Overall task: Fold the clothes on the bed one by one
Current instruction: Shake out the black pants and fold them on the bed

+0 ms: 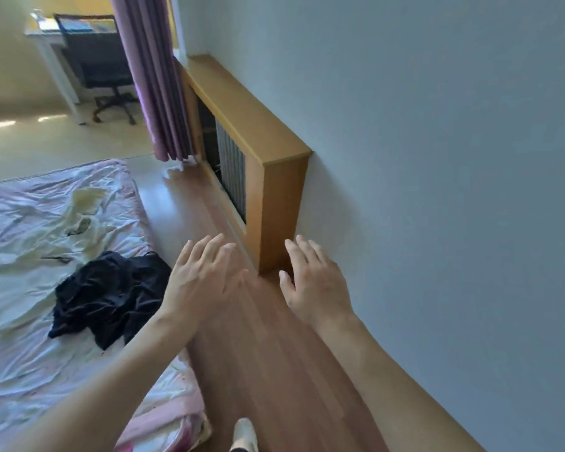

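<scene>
A crumpled black garment [111, 295] lies near the right edge of the bed [20, 370], which has a wrinkled pale pink sheet. A pale yellow-white garment [56, 230] is spread out beyond it. My left hand [202, 282] hovers with straight fingers over the floor just right of the black garment, holding nothing. My right hand [313, 282] is held out flat, fingers straight, over the floor near the wall, also holding nothing.
A strip of wooden floor [274, 370] runs between the bed and the grey wall. A low wooden radiator cover [258, 141] stands against the wall ahead. A purple curtain [154, 76], an office chair [101, 63] and a white desk [56, 63] are farther off. My foot [245, 435] shows at the bottom.
</scene>
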